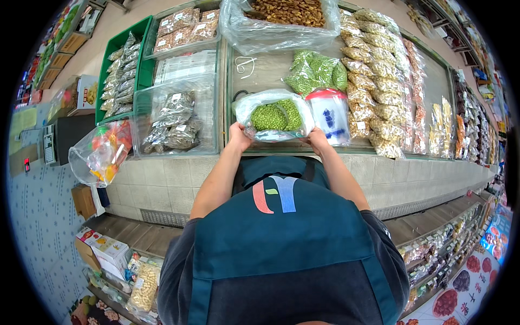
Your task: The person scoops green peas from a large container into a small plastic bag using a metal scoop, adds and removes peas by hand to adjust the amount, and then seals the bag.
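Note:
A white plastic sack with its mouth open [247,105] lies in front of me, showing small green beans [270,118] inside and a curved rim or band among them. My left hand [240,137] grips its near left edge, and my right hand [315,140] grips its near right edge. Just beyond the sack, filled clear bags of green beans [319,71] are piled. Right of it lies a pack of clear plastic bags with a red top [330,115]. Black scissor-like handles [239,95] show partly behind the sack, and a white string [245,67] lies farther back.
A bin lined with clear plastic [280,38] holds brown dried fruit at the back. Rows of bagged goods [380,81] stand to the right. To the left are a clear tub [142,118] of dark bagged goods and a green crate [143,53]. The display's metal edge [183,155] runs before me.

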The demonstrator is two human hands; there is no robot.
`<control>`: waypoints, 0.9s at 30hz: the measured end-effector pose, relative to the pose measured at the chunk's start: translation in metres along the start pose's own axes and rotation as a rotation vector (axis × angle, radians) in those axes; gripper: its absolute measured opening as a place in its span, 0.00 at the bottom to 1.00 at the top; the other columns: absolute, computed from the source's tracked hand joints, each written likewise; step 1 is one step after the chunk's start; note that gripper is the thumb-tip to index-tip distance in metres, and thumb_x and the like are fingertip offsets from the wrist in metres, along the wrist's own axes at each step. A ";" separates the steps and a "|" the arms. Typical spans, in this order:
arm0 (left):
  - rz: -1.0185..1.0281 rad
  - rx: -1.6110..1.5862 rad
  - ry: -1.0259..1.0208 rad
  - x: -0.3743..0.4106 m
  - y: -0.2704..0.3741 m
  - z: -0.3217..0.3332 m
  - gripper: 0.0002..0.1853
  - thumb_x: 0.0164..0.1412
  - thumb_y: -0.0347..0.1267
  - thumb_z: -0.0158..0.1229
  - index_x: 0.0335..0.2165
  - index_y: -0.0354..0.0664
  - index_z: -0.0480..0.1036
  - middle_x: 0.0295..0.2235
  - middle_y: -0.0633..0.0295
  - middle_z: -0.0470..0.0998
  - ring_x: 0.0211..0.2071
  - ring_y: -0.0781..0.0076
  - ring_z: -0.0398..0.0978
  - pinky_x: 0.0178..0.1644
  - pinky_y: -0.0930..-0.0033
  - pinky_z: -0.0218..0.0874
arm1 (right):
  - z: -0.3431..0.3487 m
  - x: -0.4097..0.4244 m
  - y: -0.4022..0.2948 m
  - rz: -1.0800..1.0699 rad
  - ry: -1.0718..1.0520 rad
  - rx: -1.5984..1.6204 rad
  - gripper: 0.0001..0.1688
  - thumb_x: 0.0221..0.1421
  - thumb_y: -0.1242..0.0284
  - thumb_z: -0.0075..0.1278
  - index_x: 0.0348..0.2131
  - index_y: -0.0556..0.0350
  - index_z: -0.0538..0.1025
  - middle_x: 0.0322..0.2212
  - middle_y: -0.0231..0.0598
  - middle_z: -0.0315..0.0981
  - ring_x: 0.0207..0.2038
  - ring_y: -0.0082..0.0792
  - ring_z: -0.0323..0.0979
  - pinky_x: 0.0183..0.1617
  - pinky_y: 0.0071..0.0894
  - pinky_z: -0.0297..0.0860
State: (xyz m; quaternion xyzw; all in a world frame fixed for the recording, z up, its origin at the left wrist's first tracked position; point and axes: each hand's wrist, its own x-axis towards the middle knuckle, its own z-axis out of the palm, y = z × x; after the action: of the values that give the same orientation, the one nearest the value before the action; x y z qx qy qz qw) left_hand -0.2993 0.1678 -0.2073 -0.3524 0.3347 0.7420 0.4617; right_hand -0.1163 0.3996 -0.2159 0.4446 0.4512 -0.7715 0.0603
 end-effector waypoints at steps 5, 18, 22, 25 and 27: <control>0.761 1.042 0.261 -0.017 0.014 0.015 0.21 0.52 0.35 0.45 0.43 0.33 0.66 0.39 0.49 0.71 0.44 0.57 0.67 0.50 0.61 0.57 | -0.012 0.014 0.002 -0.095 0.292 -0.077 0.17 0.49 0.83 0.43 0.40 0.58 0.73 0.34 0.35 0.74 0.33 0.27 0.70 0.32 0.24 0.64; 0.331 0.842 0.110 0.022 0.073 0.065 0.25 0.63 0.48 0.49 0.33 0.33 0.74 0.26 0.61 0.75 0.26 0.68 0.70 0.33 0.65 0.61 | 0.027 -0.010 -0.064 -0.278 -0.046 0.055 0.17 0.58 0.70 0.48 0.45 0.59 0.73 0.38 0.32 0.74 0.39 0.23 0.69 0.44 0.24 0.64; 0.379 1.032 0.265 0.031 0.071 0.035 0.22 0.64 0.46 0.49 0.40 0.36 0.72 0.32 0.58 0.75 0.33 0.66 0.72 0.39 0.65 0.63 | -0.042 0.002 -0.045 -0.188 0.261 -0.312 0.27 0.54 0.58 0.53 0.47 0.58 0.72 0.40 0.40 0.73 0.41 0.31 0.70 0.45 0.32 0.66; 1.010 1.103 0.274 0.008 0.045 0.046 0.19 0.62 0.40 0.50 0.39 0.31 0.70 0.37 0.51 0.74 0.41 0.60 0.72 0.47 0.62 0.61 | -0.083 0.017 -0.018 -0.241 0.514 -0.891 0.30 0.50 0.53 0.55 0.42 0.60 0.72 0.38 0.47 0.72 0.42 0.40 0.70 0.44 0.39 0.67; 1.090 1.062 0.215 -0.018 0.037 0.051 0.16 0.61 0.35 0.51 0.42 0.32 0.68 0.41 0.53 0.72 0.43 0.63 0.69 0.48 0.65 0.60 | -0.080 0.005 -0.010 -0.295 0.618 -1.194 0.28 0.49 0.54 0.56 0.36 0.61 0.73 0.36 0.50 0.71 0.41 0.46 0.69 0.44 0.43 0.66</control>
State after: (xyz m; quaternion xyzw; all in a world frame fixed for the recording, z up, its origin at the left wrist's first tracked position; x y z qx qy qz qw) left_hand -0.3379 0.1887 -0.1589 0.0610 0.8157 0.5659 0.1031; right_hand -0.0735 0.4667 -0.2293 0.4687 0.8513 -0.2287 0.0578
